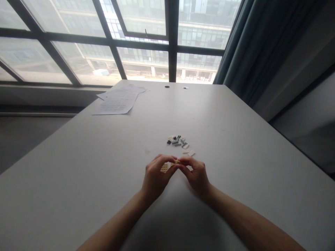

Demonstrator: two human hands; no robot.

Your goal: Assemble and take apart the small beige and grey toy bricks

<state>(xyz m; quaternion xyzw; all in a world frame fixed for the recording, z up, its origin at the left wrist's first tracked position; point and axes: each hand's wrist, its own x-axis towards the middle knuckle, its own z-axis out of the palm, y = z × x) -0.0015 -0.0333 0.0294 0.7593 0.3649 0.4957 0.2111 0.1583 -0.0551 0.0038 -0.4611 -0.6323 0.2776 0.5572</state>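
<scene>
My left hand point(156, 174) and my right hand point(195, 173) meet at their fingertips just above the white table point(104, 181). Both are closed on a small tan building brick point(177, 161), mostly covered by the fingers. Behind the gap between my left thumb and index finger shows a tan studded plate point(164, 168); the left hand hides part of it, and I cannot tell whether it is touched. Beyond my fingers lies a loose group of small grey, black and cream building bricks point(177, 142). Flat white pieces point(192, 153) lie closer, just past my right hand.
Printed paper sheets point(117, 101) overlap near the table's far left edge. Two round cable holes, one dark point(167, 86) and one lighter point(185, 88), sit at the far edge. Behind stands a large framed window point(146, 64), with a dark curtain point(240, 59) at the right.
</scene>
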